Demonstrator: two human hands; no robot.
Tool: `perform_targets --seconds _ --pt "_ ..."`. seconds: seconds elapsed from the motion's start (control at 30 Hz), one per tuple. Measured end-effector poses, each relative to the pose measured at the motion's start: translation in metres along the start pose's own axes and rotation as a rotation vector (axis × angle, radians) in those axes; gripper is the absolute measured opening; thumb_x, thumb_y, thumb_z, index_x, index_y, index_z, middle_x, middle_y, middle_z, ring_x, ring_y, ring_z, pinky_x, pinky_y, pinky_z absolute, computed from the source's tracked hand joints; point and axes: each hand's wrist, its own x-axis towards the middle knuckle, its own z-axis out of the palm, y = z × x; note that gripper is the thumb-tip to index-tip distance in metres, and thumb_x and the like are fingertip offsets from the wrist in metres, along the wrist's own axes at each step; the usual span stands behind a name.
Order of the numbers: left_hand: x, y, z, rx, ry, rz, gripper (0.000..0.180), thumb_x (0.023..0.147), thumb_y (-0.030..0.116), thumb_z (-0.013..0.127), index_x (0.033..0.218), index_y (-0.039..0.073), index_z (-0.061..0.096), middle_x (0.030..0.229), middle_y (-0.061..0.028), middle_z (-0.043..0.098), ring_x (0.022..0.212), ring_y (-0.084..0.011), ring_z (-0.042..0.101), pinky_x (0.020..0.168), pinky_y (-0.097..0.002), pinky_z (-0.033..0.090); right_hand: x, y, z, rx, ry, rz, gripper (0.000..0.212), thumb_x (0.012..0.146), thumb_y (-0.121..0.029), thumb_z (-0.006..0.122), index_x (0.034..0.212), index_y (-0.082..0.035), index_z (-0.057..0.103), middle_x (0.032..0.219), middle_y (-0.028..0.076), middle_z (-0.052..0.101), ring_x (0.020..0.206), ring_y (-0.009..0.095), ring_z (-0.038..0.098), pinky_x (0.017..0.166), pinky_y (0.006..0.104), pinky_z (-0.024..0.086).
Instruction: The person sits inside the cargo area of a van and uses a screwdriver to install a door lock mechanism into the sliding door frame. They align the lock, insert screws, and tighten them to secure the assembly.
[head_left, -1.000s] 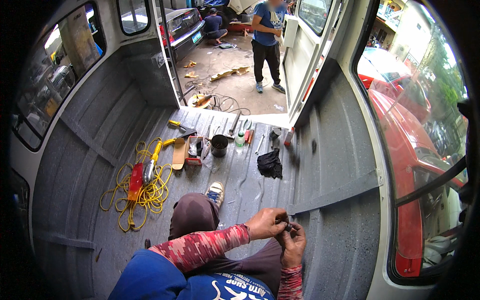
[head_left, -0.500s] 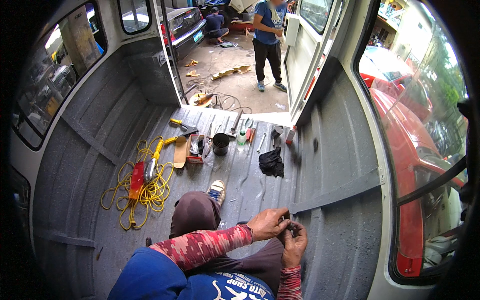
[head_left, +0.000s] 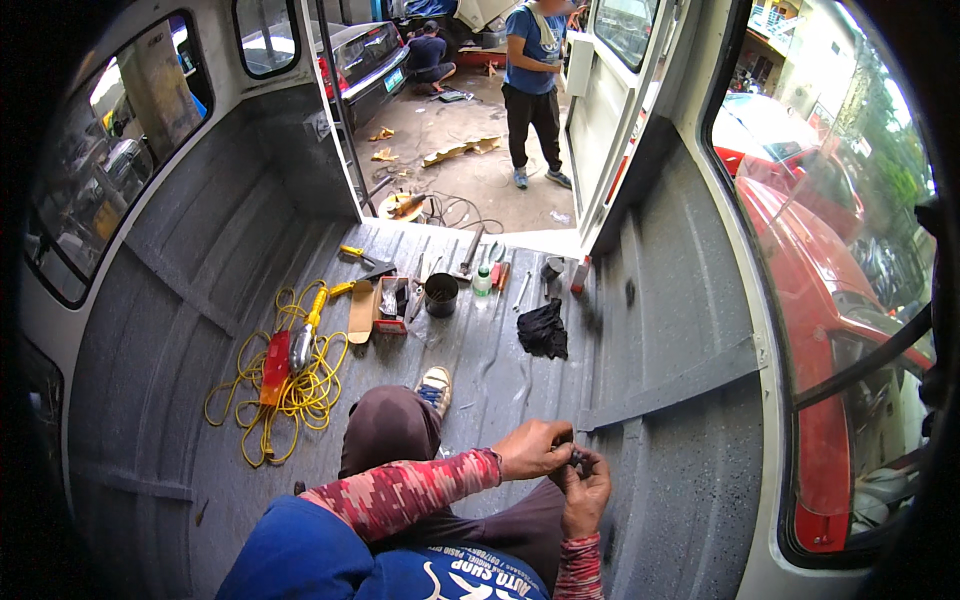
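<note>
My left hand [head_left: 533, 449] and my right hand [head_left: 586, 494] meet above my right thigh, close to the grey side wall. The fingers of both are bent and pinched around a small dark part [head_left: 576, 460]. Most of that part is covered by my fingertips, so I cannot tell its kind. Beyond my hands, a crumpled black cloth [head_left: 543, 328] lies on the ribbed grey floor. Red patterned sleeves cover both my forearms.
A yellow cord [head_left: 318, 405] with a work lamp [head_left: 303, 340] lies coiled at left. Ahead stand an open box [head_left: 392, 304], a black can [head_left: 441, 291], a green-white bottle [head_left: 483, 281], a hammer [head_left: 471, 250] and a wrench [head_left: 523, 290]. Outside the doorway stands a person [head_left: 533, 90]; another crouches farther off.
My hands stay together, with slight finger shifts around the small part. The standing person's arm nearer the door has moved, and the crouching person has shifted a little.
</note>
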Motion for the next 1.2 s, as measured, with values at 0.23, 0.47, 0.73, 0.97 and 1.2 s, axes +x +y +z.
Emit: perform_targets --seconds 0.23,0.47,0.73,0.97,1.2 --pt "-0.001 -0.004 0.006 0.027 0.067 0.017 0.027 0.093 0.024 0.059 0.1 -0.002 0.063 0.088 -0.0254 0.068 0.083 -0.0418 0.069 0.072 -0.045 0.053 0.001 -0.003 0.001 0.068 -0.016 0.037 0.029 0.097 -0.003 0.065 0.124 0.001 0.053 0.118 0.012 0.063 0.107 0.022 0.066 0.09 0.0351 0.06" --pt "0.003 0.004 -0.011 -0.383 -0.003 -0.032 0.019 0.093 0.019 0.066 0.096 0.0 0.063 0.079 -0.0053 0.066 0.073 -0.0126 0.064 0.06 -0.0328 0.054 0.005 -0.017 0.002 0.22 -0.032 0.102 0.026 0.099 -0.002 0.057 0.124 0.001 0.051 0.118 0.013 0.063 0.104 0.023 0.067 0.089 0.0365 0.06" --pt "0.003 0.017 -0.043 -1.084 -0.097 -0.048 0.021 0.092 0.01 0.069 0.109 0.002 0.06 0.102 -0.0092 0.066 0.074 -0.0128 0.065 0.057 -0.036 0.065 0.001 -0.024 -0.002 0.316 0.006 0.161 0.028 0.1 -0.007 0.06 0.126 -0.002 0.049 0.135 0.02 0.059 0.104 0.031 0.071 0.084 0.0347 0.063" --pt "0.002 0.014 -0.045 -1.067 -0.072 0.0 0.021 0.089 0.01 0.075 0.101 0.004 0.058 0.102 -0.0074 0.063 0.078 -0.0106 0.062 0.056 -0.0283 0.061 0.004 -0.027 -0.001 0.317 0.013 0.185 0.03 0.099 -0.006 0.061 0.127 -0.002 0.05 0.136 0.018 0.058 0.104 0.031 0.071 0.085 0.0348 0.063" --pt "-0.004 0.022 -0.046 -0.821 -0.099 -0.1 0.019 0.093 0.014 0.068 0.11 0.007 0.068 0.092 0.0016 0.066 0.065 -0.0041 0.059 0.046 -0.0208 0.047 0.01 -0.028 -0.001 0.256 -0.084 0.203 0.031 0.101 -0.006 0.051 0.131 -0.001 0.046 0.138 0.02 0.055 0.105 0.031 0.068 0.088 0.039 0.06"
